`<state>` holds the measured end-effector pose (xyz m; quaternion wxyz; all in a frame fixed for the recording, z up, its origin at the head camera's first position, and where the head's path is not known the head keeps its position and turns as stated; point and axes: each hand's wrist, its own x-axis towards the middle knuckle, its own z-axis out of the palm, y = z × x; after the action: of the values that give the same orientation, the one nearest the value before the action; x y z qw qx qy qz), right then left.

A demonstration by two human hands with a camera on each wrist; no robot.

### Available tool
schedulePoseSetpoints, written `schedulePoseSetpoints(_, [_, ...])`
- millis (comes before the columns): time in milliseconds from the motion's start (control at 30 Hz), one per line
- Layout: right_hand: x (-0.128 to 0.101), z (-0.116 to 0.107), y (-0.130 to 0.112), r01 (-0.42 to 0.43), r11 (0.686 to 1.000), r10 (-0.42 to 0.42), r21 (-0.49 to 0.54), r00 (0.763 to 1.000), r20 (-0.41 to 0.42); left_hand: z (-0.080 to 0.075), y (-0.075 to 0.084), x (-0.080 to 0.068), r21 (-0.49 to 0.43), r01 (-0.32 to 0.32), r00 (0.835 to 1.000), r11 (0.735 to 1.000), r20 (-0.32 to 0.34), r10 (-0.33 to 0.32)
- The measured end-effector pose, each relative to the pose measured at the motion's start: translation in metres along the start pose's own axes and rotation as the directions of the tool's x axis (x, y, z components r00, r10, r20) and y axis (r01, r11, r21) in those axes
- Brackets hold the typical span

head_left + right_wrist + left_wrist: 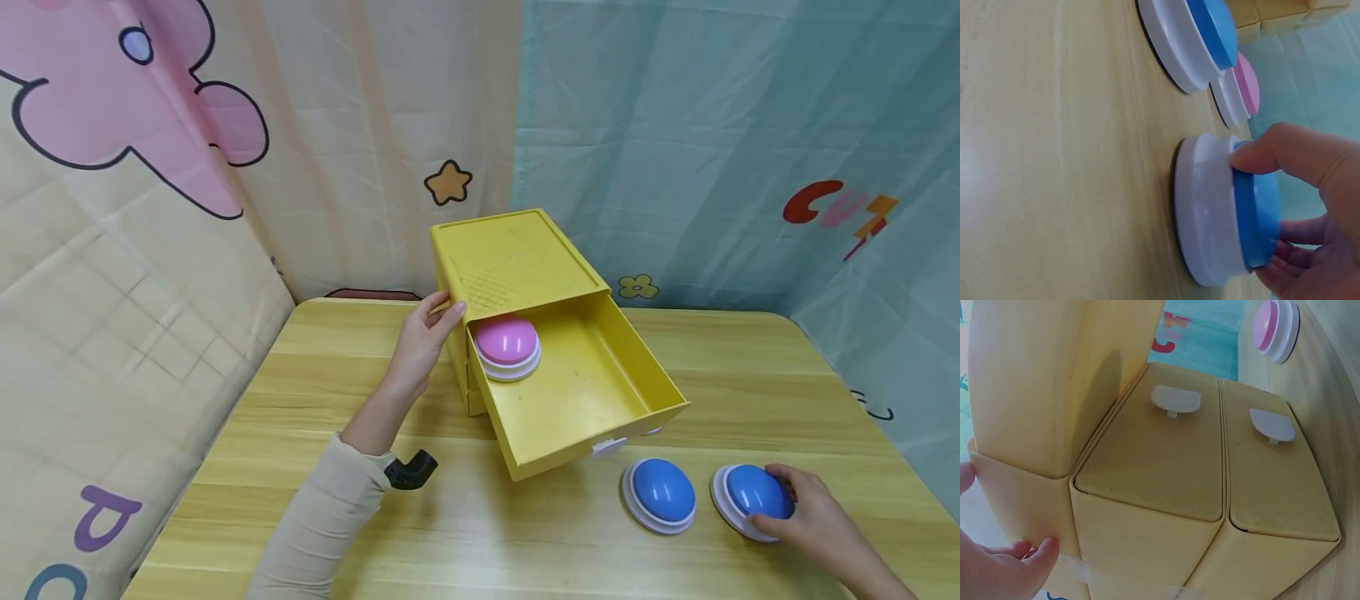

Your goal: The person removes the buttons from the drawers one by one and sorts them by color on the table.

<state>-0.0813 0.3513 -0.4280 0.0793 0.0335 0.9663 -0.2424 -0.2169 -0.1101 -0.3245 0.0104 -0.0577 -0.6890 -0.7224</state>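
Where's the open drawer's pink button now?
In the head view, the pink button sits on the left in the open drawer, near the front edge of the cabinet, right of the left hand.

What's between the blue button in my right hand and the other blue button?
In the head view, only bare tabletop shows between the other blue button and the held button in your right hand.

This place seems a curtained booth: cloth curtains (337, 167) with cartoon prints (447, 182) hang behind and beside a wood-grain table (300, 392).
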Motion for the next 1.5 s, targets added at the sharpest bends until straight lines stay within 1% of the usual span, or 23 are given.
schedulePoseSetpoints(133, [0.001, 0.0, 0.0, 0.039, 0.998, -0.039, -0.043, 0.999, -0.002, 0.0, 0.0, 0.0, -0.007, -0.003, 1.0, 1.0, -0.002, 0.003])
schedulePoseSetpoints(200, [0.002, -0.002, -0.001, 0.059, 0.997, -0.059, -0.049, 0.998, 0.007, 0.0, 0.0, 0.0, -0.011, -0.002, 1.0, 1.0, -0.003, 0.002])
schedulePoseSetpoints(300, [0.002, -0.008, -0.003, 0.079, 0.996, -0.078, -0.039, 0.997, 0.025, 0.0, 0.0, 0.001, -0.013, 0.0, 1.0, 1.0, -0.004, 0.0])
schedulePoseSetpoints(433, [0.006, -0.021, -0.009, 0.093, 0.996, -0.093, -0.013, 0.995, 0.04, 0.0, -0.001, 0.001, -0.013, -0.001, 1.0, 1.0, -0.005, 0.0])
schedulePoseSetpoints(567, [0.01, -0.036, -0.026, 0.114, 0.993, -0.115, 0.031, 0.993, 0.022, 0.0, -0.002, 0.002, -0.018, -0.005, 1.0, 1.0, -0.005, 0.005])
schedulePoseSetpoints(767, [0.019, -0.061, -0.063, 0.167, 0.98, -0.164, 0.11, 0.986, -0.037, 0.0, -0.001, 0.002, -0.016, -0.008, 1.0, 1.0, -0.005, 0.008])
schedulePoseSetpoints(867, [0.022, -0.072, -0.083, 0.234, 0.96, -0.22, 0.151, 0.97, -0.103, 0.0, -0.002, 0.001, -0.009, -0.008, 1.0, 1.0, -0.009, 0.008])
schedulePoseSetpoints(1000, [0.026, -0.083, -0.111, 0.333, 0.927, -0.3, 0.174, 0.935, -0.189, 0.001, -0.002, 0.002, -0.007, -0.01, 1.0, 1.0, -0.013, 0.01])
schedulePoseSetpoints(1100, [0.029, -0.092, -0.135, 0.383, 0.909, -0.345, 0.165, 0.913, -0.216, 0.002, -0.002, 0.002, -0.012, -0.017, 1.0, 1.0, -0.009, 0.017])
schedulePoseSetpoints(1200, [0.031, -0.1, -0.16, 0.411, 0.899, -0.379, 0.149, 0.903, -0.202, 0.002, -0.002, 0.002, -0.02, -0.021, 1.0, 1.0, -0.009, 0.021])
schedulePoseSetpoints(1333, [0.033, -0.105, -0.192, 0.446, 0.886, -0.426, 0.123, 0.89, -0.161, 0.002, -0.002, 0.002, -0.026, -0.015, 1.0, 1.0, -0.011, 0.014])
schedulePoseSetpoints(1400, [0.034, -0.105, -0.206, 0.475, 0.873, -0.46, 0.113, 0.878, -0.136, 0.002, -0.002, 0.002, -0.026, -0.013, 1.0, 1.0, -0.013, 0.013])
schedulePoseSetpoints(1500, [0.036, -0.104, -0.226, 0.522, 0.847, -0.515, 0.096, 0.852, -0.088, 0.002, -0.003, 0.002, -0.026, -0.017, 1.0, 1.0, -0.015, 0.017])
